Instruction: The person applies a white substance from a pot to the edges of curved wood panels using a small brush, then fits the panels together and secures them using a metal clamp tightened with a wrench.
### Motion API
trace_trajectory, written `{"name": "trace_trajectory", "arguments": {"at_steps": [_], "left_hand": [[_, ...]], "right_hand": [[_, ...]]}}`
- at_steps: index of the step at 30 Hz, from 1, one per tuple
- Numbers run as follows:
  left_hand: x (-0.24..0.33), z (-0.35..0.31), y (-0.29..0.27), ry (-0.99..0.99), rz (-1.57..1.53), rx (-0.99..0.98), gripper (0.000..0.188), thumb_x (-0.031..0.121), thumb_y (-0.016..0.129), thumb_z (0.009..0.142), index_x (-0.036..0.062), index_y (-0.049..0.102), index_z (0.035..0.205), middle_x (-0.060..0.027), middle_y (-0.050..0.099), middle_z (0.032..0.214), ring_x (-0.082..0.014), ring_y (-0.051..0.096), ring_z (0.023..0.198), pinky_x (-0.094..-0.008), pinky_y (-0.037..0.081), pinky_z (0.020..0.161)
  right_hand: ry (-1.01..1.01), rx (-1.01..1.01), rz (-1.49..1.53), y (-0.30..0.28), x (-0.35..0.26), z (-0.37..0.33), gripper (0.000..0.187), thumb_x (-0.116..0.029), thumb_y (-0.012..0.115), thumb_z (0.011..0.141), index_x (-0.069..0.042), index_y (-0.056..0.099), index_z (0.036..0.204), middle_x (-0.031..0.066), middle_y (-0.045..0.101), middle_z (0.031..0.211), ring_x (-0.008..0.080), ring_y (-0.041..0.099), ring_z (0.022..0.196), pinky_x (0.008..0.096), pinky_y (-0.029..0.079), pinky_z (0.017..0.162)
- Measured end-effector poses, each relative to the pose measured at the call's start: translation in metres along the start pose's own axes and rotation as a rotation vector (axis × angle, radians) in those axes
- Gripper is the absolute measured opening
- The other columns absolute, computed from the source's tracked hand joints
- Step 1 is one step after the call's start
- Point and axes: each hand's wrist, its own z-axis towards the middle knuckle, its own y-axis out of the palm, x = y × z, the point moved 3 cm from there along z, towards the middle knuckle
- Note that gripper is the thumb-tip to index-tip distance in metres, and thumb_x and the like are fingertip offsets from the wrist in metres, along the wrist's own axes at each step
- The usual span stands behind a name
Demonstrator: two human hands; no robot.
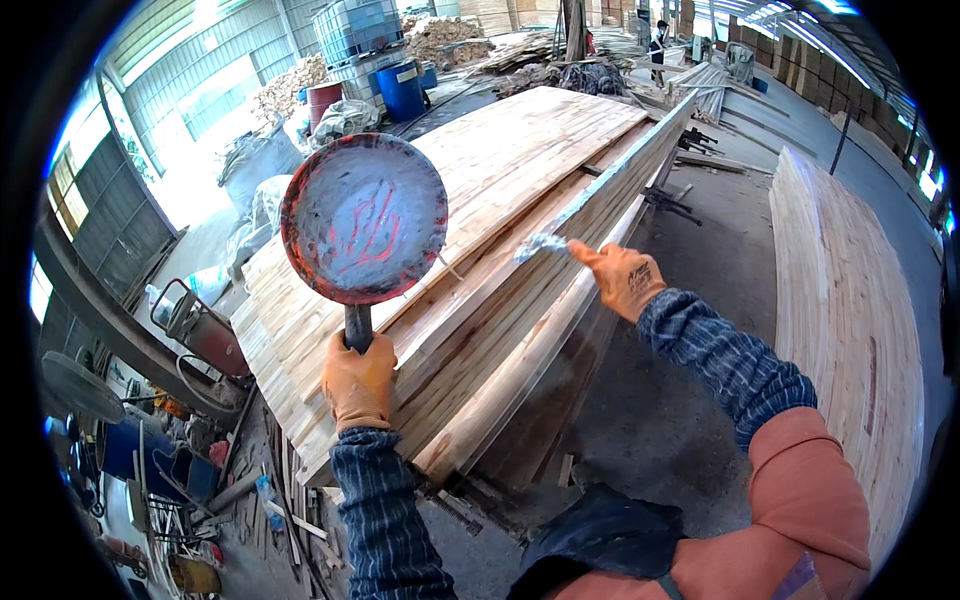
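In my left hand (pixel 360 384), orange-gloved, is the dark handle of a round pan (pixel 365 218), its inside coated with a whitish-grey layer and its rim reddish. My right hand (pixel 627 283), in a matching glove, closes around a small brush-like tool (pixel 541 246) covered in whitish paste; its exact kind is hard to make out. The tool's tip lies at the top edge of a long wooden board (pixel 480 318) standing on its side. Farther along, that edge carries a wet-looking, pale bluish-white strip (pixel 640 148). Left of it, wide laminated wood panels (pixel 530 125) lie flat.
Another laminated panel (pixel 845 340) stands on the right. Metal clamps (pixel 675 203) jut out beside the boards. A hand truck-like metal frame (pixel 205 330) and scrap strips crowd the left floor. Blue drums (pixel 401 92) and a caged tank (pixel 358 35) stand behind; a person (pixel 657 50) is far off.
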Motion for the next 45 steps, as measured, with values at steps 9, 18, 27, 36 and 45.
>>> {"name": "trace_trajectory", "arguments": {"at_steps": [9,18,27,36,45], "left_hand": [[0.006,0.003,0.001,0.017,0.007,-0.004,0.034,0.033,0.065,0.080,0.0036,0.068,0.096,-0.0087,0.072,0.070,-0.0242,0.071,0.070,-0.0356,0.054,0.072],[0.004,0.004,0.001,0.041,-0.204,-0.036,0.027,0.022,0.070,0.079,0.0001,0.062,0.093,-0.0065,0.064,0.069,-0.0132,0.058,0.057,-0.0277,0.045,0.054],[0.013,0.007,0.000,0.024,-0.166,-0.015,0.026,0.023,0.068,0.079,0.0006,0.062,0.090,-0.0056,0.063,0.068,-0.0131,0.057,0.057,-0.0284,0.045,0.055],[0.003,0.007,-0.001,0.046,-0.143,0.020,0.027,0.022,0.070,0.079,0.0001,0.062,0.093,-0.0054,0.065,0.070,-0.0121,0.058,0.059,-0.0271,0.046,0.055],[0.007,0.003,-0.002,-0.014,-0.248,-0.047,0.030,0.022,0.071,0.078,-0.0017,0.063,0.095,-0.0061,0.066,0.073,-0.0129,0.060,0.059,-0.0265,0.049,0.057]], "right_hand": [[0.052,0.206,0.444,0.008,0.017,0.010,0.049,-0.015,0.055,0.098,-0.009,0.049,0.147,0.0190,0.066,0.097,0.0340,0.068,0.089,0.0442,0.057,0.082],[-0.112,0.152,0.004,-0.006,-0.038,0.003,0.057,-0.015,0.059,0.097,-0.018,0.046,0.152,0.0122,0.061,0.084,0.0205,0.062,0.061,0.0367,0.052,0.051],[0.119,-0.005,-0.006,0.016,0.040,0.042,0.058,-0.010,0.055,0.098,-0.021,0.042,0.153,0.0198,0.063,0.106,0.0336,0.068,0.085,0.0407,0.059,0.071],[0.049,0.170,0.403,0.005,-0.040,0.009,0.044,-0.013,0.054,0.097,-0.012,0.056,0.141,0.0211,0.066,0.092,0.0393,0.066,0.081,0.0461,0.055,0.077],[-0.191,0.069,0.264,-0.024,-0.112,-0.021,0.055,-0.010,0.057,0.096,-0.007,0.043,0.149,0.0200,0.062,0.082,0.0317,0.065,0.061,0.0421,0.054,0.054]]}}
